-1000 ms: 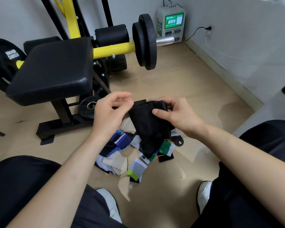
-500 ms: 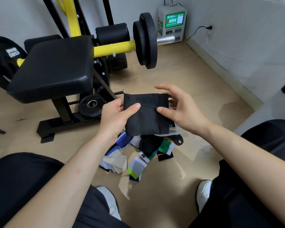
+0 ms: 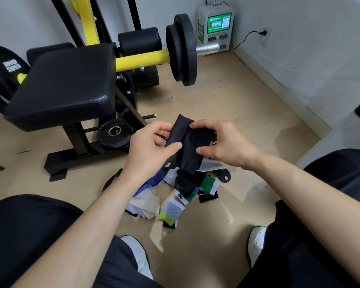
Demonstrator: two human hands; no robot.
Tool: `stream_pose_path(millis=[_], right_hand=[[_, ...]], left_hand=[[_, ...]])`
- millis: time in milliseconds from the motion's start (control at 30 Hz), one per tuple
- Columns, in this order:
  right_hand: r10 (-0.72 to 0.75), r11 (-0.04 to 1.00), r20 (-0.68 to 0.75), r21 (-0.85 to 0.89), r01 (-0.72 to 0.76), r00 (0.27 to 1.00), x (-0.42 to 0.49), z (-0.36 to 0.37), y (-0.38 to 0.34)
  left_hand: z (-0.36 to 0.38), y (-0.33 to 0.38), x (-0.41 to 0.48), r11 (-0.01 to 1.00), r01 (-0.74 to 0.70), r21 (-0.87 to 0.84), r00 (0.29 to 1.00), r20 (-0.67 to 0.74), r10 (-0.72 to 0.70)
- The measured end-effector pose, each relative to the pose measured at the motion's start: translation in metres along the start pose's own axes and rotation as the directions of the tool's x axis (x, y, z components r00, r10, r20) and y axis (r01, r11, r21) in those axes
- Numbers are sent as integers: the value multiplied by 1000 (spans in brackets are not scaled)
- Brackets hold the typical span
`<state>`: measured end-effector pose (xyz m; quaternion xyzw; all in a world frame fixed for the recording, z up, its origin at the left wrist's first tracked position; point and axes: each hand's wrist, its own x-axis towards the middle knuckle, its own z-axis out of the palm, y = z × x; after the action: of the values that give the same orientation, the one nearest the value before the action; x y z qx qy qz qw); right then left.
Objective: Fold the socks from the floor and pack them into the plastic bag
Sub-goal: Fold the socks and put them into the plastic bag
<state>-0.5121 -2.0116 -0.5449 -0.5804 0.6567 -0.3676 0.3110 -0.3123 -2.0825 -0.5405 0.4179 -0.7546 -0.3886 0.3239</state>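
Pinching black sock (image 3: 190,147) — left hand (image 3: 148,151), right hand (image 3: 227,142) both — kiosk (image 3: 215,28) shows QR code.

The black sock (image 3: 186,154), a flat square half a second ago, is now a narrower, tilted bundle. The right hand (image 3: 227,142) now curls over its top, and the left hand (image 3: 148,146) pinches its side.

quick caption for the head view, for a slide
Left hand and right hand pinch a black sock above the sock pile on the floor, weight bench beside.
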Motion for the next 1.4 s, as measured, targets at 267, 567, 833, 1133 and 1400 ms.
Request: stream_pose_path(millis=[267,567,833,1133,1400], right_hand=[[130,885,61,442,-144,990,-3,0,-4],[25,928,56,369,-44,998,2,-9,3],[16,862,-88,506,31,996,3,-8,4],[93,868,-80,495,-41,992,14,12,23],[106,991,-19,-74,-107,994,26,-14,58]], left_hand=[[17,-8,-14,977,-209,43,965,173,199],[9,-7,2,975,12,-221,997,81,6],[25,-13,12,860,178,-478,960,275,-46],[53,-18,34,818,232,-527,972,168,-167],[51,-81,82,981,-44,188,981,194,7]])
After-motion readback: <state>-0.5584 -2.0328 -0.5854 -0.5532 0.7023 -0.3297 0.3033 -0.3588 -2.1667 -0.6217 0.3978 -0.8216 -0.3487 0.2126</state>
